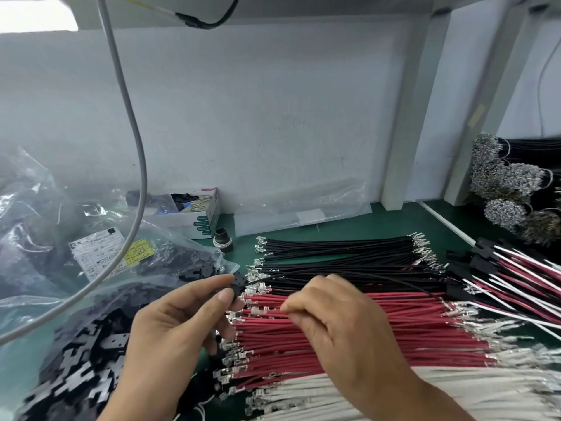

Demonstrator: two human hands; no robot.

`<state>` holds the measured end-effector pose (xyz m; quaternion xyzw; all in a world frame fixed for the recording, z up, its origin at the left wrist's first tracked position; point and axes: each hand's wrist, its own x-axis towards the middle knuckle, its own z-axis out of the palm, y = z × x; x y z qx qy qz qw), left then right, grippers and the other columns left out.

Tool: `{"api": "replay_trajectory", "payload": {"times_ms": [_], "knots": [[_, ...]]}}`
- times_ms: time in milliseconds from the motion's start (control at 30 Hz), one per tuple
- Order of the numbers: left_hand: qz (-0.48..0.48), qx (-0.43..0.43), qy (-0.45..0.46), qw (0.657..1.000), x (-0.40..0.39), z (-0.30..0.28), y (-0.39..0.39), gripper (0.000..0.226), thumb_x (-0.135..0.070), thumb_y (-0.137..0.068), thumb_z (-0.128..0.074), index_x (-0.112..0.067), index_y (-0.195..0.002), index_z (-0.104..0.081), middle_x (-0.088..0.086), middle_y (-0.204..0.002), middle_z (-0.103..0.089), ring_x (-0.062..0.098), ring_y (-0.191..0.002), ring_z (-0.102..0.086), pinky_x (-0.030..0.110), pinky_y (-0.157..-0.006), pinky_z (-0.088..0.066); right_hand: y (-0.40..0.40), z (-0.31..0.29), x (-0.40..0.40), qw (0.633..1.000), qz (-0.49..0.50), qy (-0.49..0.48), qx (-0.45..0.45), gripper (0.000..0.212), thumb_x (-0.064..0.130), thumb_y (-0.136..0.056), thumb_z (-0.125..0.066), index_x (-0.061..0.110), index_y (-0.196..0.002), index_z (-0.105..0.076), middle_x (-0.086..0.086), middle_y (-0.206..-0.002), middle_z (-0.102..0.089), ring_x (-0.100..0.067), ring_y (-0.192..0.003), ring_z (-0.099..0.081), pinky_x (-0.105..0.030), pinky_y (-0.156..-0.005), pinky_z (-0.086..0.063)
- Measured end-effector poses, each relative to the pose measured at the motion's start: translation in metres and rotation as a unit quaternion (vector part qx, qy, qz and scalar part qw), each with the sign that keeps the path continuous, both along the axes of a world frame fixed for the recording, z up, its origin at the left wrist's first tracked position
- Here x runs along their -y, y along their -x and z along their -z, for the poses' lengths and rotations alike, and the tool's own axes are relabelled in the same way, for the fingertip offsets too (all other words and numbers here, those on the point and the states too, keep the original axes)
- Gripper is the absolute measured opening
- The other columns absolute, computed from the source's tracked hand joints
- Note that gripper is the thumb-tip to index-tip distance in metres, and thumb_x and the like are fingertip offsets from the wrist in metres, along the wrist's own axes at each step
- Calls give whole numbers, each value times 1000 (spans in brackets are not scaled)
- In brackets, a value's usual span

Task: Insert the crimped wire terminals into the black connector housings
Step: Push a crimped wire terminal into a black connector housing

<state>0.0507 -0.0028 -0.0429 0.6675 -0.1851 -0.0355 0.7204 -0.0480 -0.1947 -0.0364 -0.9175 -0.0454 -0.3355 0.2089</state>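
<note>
Black connector housing, blocky plastic: left hand pinches; right hand pinches red wire.

Open air above left hand and right hand, wire rows packed beneath right hand, bags of housings crowding left, bare green table strip beyond, grey cable hanging left.

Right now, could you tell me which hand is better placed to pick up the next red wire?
The right hand. Its fingertips already lie on the red wires, while the left hand holds a black connector housing.
</note>
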Motion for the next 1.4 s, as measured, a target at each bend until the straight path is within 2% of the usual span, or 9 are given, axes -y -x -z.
{"api": "replay_trajectory", "payload": {"times_ms": [133,333,433,533,767,933,1200,1300,1400], "knots": [[66,-71,29,995,1,-4,2,32,-25,-68,-78,-10,-97,-82,28,-85,-74,27,-53,-61,27,-42,-47,0,-1,4,997,-21,-57,43,22,27,-100,-58,23,-111,-76,10,-90,-60,-8,-74,-60,-28,-60,-53],[132,-111,44,984,3,-4,3,36,-21,-69,-88,-1,-98,-80,27,-73,-69,23,-48,-58,25,-43,-46,0,-1,-1,997,-20,-41,66,25,30,-100,-54,25,-107,-77,11,-86,-58,-4,-67,-52,-25,-52,-48],[134,-121,52,982,1,-4,2,56,-36,-60,-95,0,-100,-79,26,-75,-69,23,-49,-58,27,-43,-46,1,-1,-1,996,-13,-38,76,25,29,-100,-54,24,-107,-77,11,-87,-59,-4,-66,-53,-23,-52,-48],[140,-140,61,978,1,-4,2,38,-26,-72,-80,0,-99,-79,25,-75,-69,23,-49,-57,26,-43,-45,2,-1,0,996,-8,-38,79,22,28,-100,-57,24,-107,-78,11,-86,-58,-4,-66,-53,-23,-51,-48],[145,-155,62,975,1,-6,3,36,-24,-71,-75,0,-98,-79,23,-72,-68,22,-47,-56,24,-42,-45,3,-1,1,996,-14,22,87,19,14,-92,-67,21,-106,-78,7,-84,-58,-7,-66,-52,-27,-48,-48],[156,-174,49,971,2,-3,2,36,-22,-71,-76,1,-99,-79,25,-73,-68,21,-46,-57,24,-42,-46,5,-3,4,990,-27,97,101,23,16,-99,-53,17,-108,-74,2,-86,-57,-14,-70,-51,-32,-46,-46],[144,-202,52,967,8,-2,8,36,-21,-68,-78,1,-97,-80,27,-74,-70,21,-44,-59,23,-42,-48,1,4,-5,997,-33,23,68,15,17,-98,-61,17,-105,-75,5,-85,-56,-10,-67,-53,-32,-51,-49],[117,-134,15,984,10,-7,16,35,-24,-68,-80,-9,-100,-82,25,-77,-73,25,-48,-62,27,-43,-51,1,4,-2,998,-47,-36,33,18,23,-100,-58,19,-105,-75,9,-90,-58,-7,-72,-57,-29,-60,-51],[50,93,-114,988,7,-12,22,38,-15,-68,-85,-32,-101,-82,6,-88,-79,21,-66,-72,28,-56,-59,2,2,2,997,-48,-53,11,17,24,-98,-59,19,-105,-74,12,-95,-59,-4,-79,-60,-21,-69,-52]]}}
